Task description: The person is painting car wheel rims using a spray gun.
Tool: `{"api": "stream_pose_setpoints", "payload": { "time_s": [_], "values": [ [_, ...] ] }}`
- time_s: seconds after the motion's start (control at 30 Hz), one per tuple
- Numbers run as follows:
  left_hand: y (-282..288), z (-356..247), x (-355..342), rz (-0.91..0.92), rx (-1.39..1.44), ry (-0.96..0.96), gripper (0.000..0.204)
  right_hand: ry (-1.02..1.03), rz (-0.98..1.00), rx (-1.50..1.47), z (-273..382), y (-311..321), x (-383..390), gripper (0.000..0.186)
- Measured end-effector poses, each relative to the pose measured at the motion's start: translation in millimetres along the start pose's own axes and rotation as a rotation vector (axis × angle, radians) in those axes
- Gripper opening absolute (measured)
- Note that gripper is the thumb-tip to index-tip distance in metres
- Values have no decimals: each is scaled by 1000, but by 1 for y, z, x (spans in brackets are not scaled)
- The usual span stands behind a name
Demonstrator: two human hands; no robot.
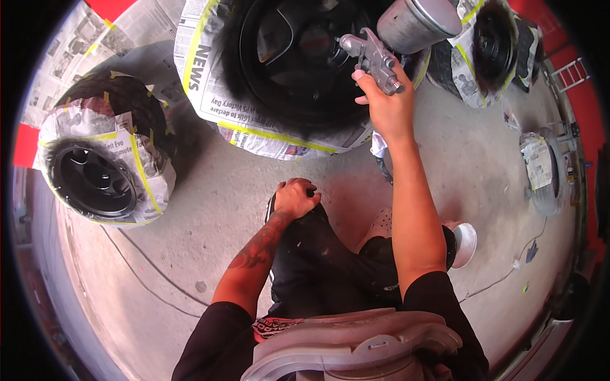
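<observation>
My right hand (381,95) grips a silver spray gun (372,60) with a metal cup (416,25) on it, held over a large black wheel (286,95). Newspaper (203,95) and yellow tape surround the wheel, with dark overspray on the paper near the rim. My left hand (295,200) rests on my dark-trousered left knee, its fingers loosely bent and apart. A mask (349,349) fills the bottom of the view. A hose (384,168) hangs below the right hand, partly hidden by the forearm.
Masked wheels stand at the left (95,178) and upper right (470,70); a paper-covered tire (537,178) is at the right. A white round container (465,244) sits behind my right arm. Cables (140,267) cross the concrete floor (210,190). A small ladder (569,76) shows at the far right.
</observation>
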State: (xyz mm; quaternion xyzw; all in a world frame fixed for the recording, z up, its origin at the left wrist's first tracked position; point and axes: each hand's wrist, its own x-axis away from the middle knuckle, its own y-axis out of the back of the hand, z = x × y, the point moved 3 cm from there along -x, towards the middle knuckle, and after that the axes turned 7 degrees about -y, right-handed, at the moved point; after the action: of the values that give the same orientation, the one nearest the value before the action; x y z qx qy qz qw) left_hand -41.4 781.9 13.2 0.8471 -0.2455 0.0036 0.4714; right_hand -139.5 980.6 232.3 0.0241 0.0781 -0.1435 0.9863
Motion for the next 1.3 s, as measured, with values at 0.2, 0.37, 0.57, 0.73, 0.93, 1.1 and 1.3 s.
{"api": "stream_pose_setpoints", "payload": {
  "time_s": [0.2,0.37,0.57,0.73,0.93,1.1,1.3],
  "values": [
    [1,-3,0,22,-3,9,33,172,171,266,17,-11,-13,43],
    [2,-1,4,-14,-6,-1,33,342,-156,288,18,18,-27,44],
    [1,-1,0,6,-1,7,33,199,-12,365,8,54,-20,45],
    [-3,-2,-1,5,0,-7,32,-72,169,426,1,64,-25,49],
    [0,-6,2,-24,8,-25,32,548,-149,546,8,86,-58,45],
    [0,-2,1,-12,-5,-4,33,214,117,517,6,82,-37,46],
    [0,-7,-2,6,1,-13,33,138,227,430,11,77,-32,47]
  ]
}}
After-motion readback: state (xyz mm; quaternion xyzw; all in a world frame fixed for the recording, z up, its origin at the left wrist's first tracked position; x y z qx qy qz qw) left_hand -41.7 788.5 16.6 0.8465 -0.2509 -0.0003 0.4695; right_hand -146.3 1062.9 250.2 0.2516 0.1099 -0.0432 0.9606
